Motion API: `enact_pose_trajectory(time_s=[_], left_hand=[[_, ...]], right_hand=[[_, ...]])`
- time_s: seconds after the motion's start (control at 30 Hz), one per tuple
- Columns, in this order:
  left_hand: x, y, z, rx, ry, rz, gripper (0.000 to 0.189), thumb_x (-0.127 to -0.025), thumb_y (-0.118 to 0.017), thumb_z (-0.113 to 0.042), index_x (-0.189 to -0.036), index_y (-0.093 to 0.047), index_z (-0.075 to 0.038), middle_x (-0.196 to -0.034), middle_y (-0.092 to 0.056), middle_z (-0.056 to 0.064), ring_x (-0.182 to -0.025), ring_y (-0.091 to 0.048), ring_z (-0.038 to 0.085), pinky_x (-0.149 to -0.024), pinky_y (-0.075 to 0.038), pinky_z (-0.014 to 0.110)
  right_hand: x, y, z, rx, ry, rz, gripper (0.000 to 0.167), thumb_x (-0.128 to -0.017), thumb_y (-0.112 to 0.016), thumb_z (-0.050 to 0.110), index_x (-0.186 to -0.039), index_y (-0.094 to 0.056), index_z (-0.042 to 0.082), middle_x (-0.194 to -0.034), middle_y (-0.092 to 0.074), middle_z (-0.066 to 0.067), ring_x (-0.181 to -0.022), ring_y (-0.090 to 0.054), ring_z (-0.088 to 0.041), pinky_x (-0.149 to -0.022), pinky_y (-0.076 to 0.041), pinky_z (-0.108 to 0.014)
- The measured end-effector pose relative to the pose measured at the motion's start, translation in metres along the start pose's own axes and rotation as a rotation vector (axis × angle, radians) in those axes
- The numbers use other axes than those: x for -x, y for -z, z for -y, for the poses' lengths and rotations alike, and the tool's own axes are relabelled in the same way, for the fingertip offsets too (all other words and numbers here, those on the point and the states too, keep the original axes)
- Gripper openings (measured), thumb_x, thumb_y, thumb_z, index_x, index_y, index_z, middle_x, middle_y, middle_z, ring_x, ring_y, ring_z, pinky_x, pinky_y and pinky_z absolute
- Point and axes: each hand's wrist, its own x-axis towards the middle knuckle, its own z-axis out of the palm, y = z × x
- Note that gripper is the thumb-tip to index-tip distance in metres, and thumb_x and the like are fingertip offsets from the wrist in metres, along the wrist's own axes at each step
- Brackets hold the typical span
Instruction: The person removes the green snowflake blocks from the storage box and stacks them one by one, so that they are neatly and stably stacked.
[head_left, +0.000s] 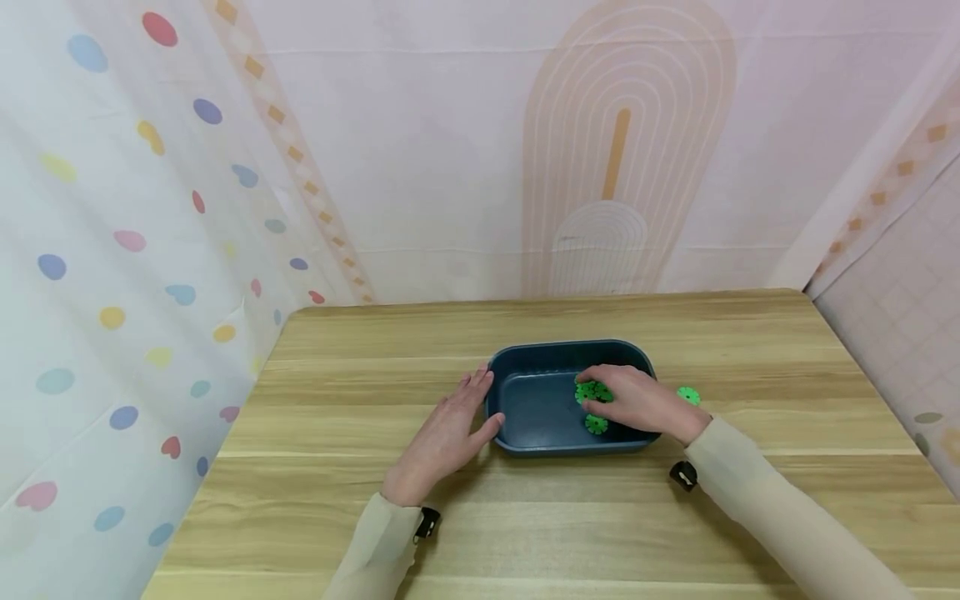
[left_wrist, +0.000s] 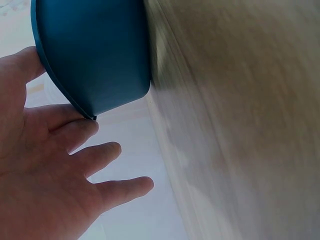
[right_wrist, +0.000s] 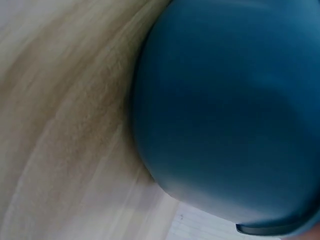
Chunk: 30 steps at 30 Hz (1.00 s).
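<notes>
A dark blue oval-cornered tray [head_left: 536,417] rests on the wooden table. At its left end my left hand [head_left: 447,429] touches the rim with thumb and fingers spread; the left wrist view has the fingers extended beside the tray wall [left_wrist: 95,55]. My right hand [head_left: 637,400] reaches over the right end into the tray, thumb and fingers curled around green notched plastic discs [head_left: 585,395]. Another green disc [head_left: 596,424] lies just below the thumb on the tray floor. In the right wrist view the tray's outer wall [right_wrist: 215,110] fills most of the picture and hides the fingers.
One more green notched disc [head_left: 688,396] lies on the table, right of the tray and behind my right wrist. The wooden table [head_left: 375,358] ends at a pale patterned curtain [head_left: 450,167] at the back, with dotted cloth [head_left: 135,375] along the left.
</notes>
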Motion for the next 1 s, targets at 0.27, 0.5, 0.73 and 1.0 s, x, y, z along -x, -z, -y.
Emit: enact_pose_trajectory(time_s=[0.27, 0.5, 0.73, 1.0], left_hand=[[0.001, -0.001, 0.000, -0.002, -0.004, 0.006, 0.071, -0.107, -0.055, -0.042, -0.162, -0.031, -0.004, -0.171, -0.022, 0.009, -0.156, -0.022, 0.034, -0.117, -0.029, 0.066], [0.000, 0.001, -0.001, -0.008, -0.004, 0.002, 0.071, -0.107, -0.055, -0.042, -0.162, -0.032, -0.003, -0.171, -0.022, 0.009, -0.156, -0.022, 0.033, -0.117, -0.029, 0.066], [0.000, 0.000, 0.000, -0.016, -0.007, 0.001, 0.071, -0.107, -0.056, -0.042, -0.161, -0.033, -0.002, -0.171, -0.022, 0.009, -0.156, -0.023, 0.034, -0.117, -0.030, 0.066], [0.001, 0.001, -0.001, -0.015, -0.005, -0.002, 0.071, -0.107, -0.055, -0.043, -0.162, -0.032, -0.003, -0.171, -0.022, 0.008, -0.156, -0.022, 0.033, -0.117, -0.029, 0.066]], right_hand=[[-0.006, -0.003, 0.001, 0.020, 0.010, 0.061, 0.040, -0.100, -0.069, 0.023, -0.134, -0.065, 0.001, -0.122, -0.071, -0.009, -0.110, -0.066, -0.025, -0.097, -0.054, -0.050], [-0.008, -0.002, -0.001, -0.006, 0.060, 0.059, 0.036, -0.099, -0.071, 0.017, -0.131, -0.068, 0.002, -0.125, -0.071, -0.009, -0.111, -0.067, -0.024, -0.095, -0.055, -0.047], [-0.013, 0.001, -0.003, -0.045, 0.033, 0.012, 0.038, -0.096, -0.075, 0.013, -0.131, -0.068, 0.002, -0.126, -0.068, -0.011, -0.111, -0.064, -0.025, -0.096, -0.055, -0.047], [-0.021, 0.004, -0.008, -0.062, -0.030, 0.016, 0.037, -0.094, -0.076, 0.013, -0.130, -0.069, 0.003, -0.128, -0.067, -0.013, -0.112, -0.063, -0.027, -0.095, -0.054, -0.048]])
